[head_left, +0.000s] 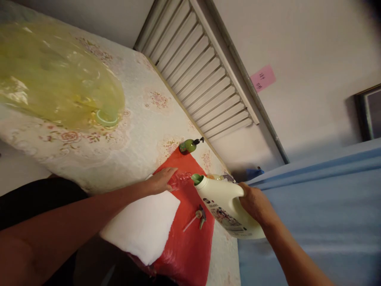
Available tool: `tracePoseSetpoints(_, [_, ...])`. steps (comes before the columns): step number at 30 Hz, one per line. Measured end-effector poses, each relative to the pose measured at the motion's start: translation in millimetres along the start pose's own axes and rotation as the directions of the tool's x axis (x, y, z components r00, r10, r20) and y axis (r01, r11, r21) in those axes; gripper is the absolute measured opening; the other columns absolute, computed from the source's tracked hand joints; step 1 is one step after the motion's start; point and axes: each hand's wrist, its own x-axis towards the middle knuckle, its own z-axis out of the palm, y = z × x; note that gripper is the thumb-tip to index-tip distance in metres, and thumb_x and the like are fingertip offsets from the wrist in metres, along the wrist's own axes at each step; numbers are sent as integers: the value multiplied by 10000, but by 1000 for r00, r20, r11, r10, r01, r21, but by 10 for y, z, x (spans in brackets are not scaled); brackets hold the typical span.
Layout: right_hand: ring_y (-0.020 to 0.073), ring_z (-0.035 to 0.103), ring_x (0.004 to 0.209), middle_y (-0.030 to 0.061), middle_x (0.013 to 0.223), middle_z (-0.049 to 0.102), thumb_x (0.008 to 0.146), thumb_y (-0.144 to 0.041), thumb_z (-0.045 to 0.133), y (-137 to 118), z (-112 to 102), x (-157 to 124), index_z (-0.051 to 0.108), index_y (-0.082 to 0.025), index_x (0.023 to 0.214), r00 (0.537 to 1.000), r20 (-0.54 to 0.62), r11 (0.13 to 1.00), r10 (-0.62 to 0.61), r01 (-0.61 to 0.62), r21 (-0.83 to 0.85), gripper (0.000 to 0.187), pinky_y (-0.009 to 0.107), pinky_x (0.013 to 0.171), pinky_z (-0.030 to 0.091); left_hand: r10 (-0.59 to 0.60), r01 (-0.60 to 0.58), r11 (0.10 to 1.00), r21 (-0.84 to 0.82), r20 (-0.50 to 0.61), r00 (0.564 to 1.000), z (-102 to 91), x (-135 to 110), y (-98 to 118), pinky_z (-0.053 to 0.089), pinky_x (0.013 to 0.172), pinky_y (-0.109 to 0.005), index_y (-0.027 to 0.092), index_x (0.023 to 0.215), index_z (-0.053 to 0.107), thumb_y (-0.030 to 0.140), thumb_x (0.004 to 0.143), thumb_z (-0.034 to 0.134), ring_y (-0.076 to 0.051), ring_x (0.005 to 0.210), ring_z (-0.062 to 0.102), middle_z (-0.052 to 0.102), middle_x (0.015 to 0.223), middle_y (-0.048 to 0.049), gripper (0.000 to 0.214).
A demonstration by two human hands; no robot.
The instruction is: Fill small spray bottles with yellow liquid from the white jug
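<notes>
My right hand is closed round the handle of a large cream jug of liquid with a printed label. The jug is tilted, and its green spout sits at the mouth of a clear plastic bottle. Around the bottle's lower part my left hand is wrapped. Whether liquid is flowing cannot be made out. A trigger spray head with a dip tube lies on the red sheet beneath. Beside my left forearm is a folded white cloth.
A green pump bottle stands at the far edge of the red sheet. A big yellow plastic bag rests on the floral tablecloth. Beyond the table is a slatted rack; a blue curtain hangs at right.
</notes>
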Motion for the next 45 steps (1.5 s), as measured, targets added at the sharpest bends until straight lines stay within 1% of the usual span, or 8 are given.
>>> tracePoseSetpoints(4, [190, 668, 788, 86, 859, 734, 830, -100, 466, 3, 3, 2, 642, -193, 1047, 1000, 4, 1000, -2, 2, -1, 294, 253, 666, 327, 8, -8, 1000, 6, 7, 1000, -6, -3, 8, 387, 1120, -457, 136, 1414, 420, 270, 707, 749, -354, 1344, 460, 495, 1436, -184, 791])
tracePoseSetpoints(8, [191, 669, 768, 90, 860, 736, 840, -112, 461, 8, 14, 9, 641, -197, 1058, 1000, 4, 1000, 13, -13, -18, 295, 261, 653, 316, 15, -15, 1000, -3, -4, 1000, -1, 0, -2, 397, 1111, -464, 165, 1409, 422, 292, 709, 748, -350, 1328, 478, 505, 1428, -176, 783])
tracePoseSetpoints(15, [200, 673, 774, 94, 844, 733, 829, -102, 455, 6, 10, 8, 641, -192, 1050, 1000, 1, 1000, 1, -1, 4, 303, 263, 655, 322, 20, -20, 1000, -16, -11, 1000, 8, 0, -19, 388, 1122, -472, 181, 1404, 428, 242, 682, 736, -349, 1333, 474, 513, 1423, -168, 788])
tracePoseSetpoints(19, [194, 669, 773, 88, 851, 732, 834, -107, 461, 16, 18, 13, 646, -195, 1055, 1000, 2, 1000, 7, -7, 0, 302, 262, 662, 325, 9, -9, 1000, -17, -13, 1000, 13, 0, -34, 392, 1113, -488, 219, 1403, 425, 229, 676, 727, -347, 1337, 470, 509, 1437, -147, 787])
tracePoseSetpoints(24, [194, 671, 774, 86, 849, 733, 835, -110, 456, 20, 28, 16, 643, -196, 1061, 1000, -1, 1000, 0, 0, -8, 306, 258, 659, 327, 34, -34, 999, -1, -12, 999, 5, -1, -28, 393, 1108, -473, 187, 1404, 420, 199, 673, 710, -341, 1326, 480, 521, 1420, -160, 787])
tracePoseSetpoints(30, [203, 680, 777, 95, 843, 737, 811, -91, 459, 24, 26, 17, 642, -196, 1044, 1000, -6, 1000, 0, 0, -19, 314, 267, 652, 315, 18, -18, 1000, 9, 2, 1000, -7, 0, -12, 385, 1120, -437, 185, 1420, 419, 216, 685, 718, -328, 1341, 466, 506, 1434, -152, 794])
tracePoseSetpoints(36, [204, 681, 782, 95, 846, 737, 830, -114, 465, 31, 32, 22, 639, -200, 1019, 1000, -8, 1000, -13, 13, -17, 271, 264, 652, 320, 20, -20, 1000, 17, 14, 1000, -6, 3, -22, 363, 1137, -452, 201, 1431, 394, 169, 676, 697, -320, 1357, 445, 486, 1455, -152, 814])
tracePoseSetpoints(45, [204, 683, 779, 95, 849, 742, 810, -103, 465, 25, 29, 16, 642, -206, 1026, 1000, -13, 1000, -6, 5, -14, 298, 262, 648, 326, 20, -20, 1000, 12, 6, 1000, 7, 2, -33, 390, 1120, -455, 194, 1416, 415, 185, 668, 702, -339, 1342, 464, 508, 1435, -156, 801])
